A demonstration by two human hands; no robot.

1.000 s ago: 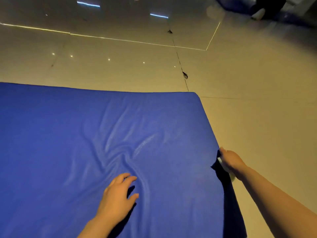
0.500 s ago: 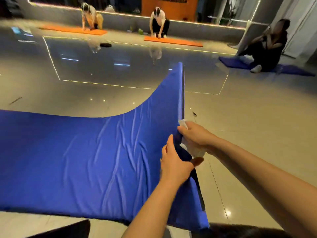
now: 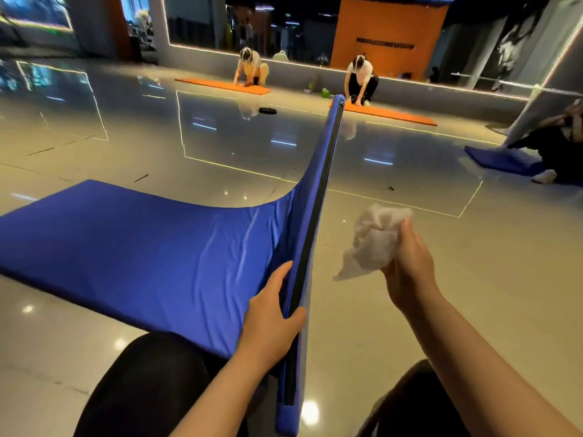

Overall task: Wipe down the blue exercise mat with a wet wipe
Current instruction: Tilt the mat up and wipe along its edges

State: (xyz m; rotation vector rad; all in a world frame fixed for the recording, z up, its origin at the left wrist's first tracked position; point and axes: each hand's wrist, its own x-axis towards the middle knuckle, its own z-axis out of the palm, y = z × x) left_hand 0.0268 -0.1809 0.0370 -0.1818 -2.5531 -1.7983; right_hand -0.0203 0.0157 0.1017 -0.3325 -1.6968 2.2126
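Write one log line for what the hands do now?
left hand: grips lifted edge of blue padded exercise mat | right hand: holds crumpled white wet wipe, off mat

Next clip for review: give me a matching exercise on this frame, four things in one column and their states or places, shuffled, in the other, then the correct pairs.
Things
1. blue mat
2. wet wipe
3. left hand
4. orange mat

States or places
A. crumpled, held in the right hand
B. flat on the floor by the far wall
C. one end lifted, the rest lying on the floor
D. gripping the raised edge

Pairs: 1-C, 2-A, 3-D, 4-B
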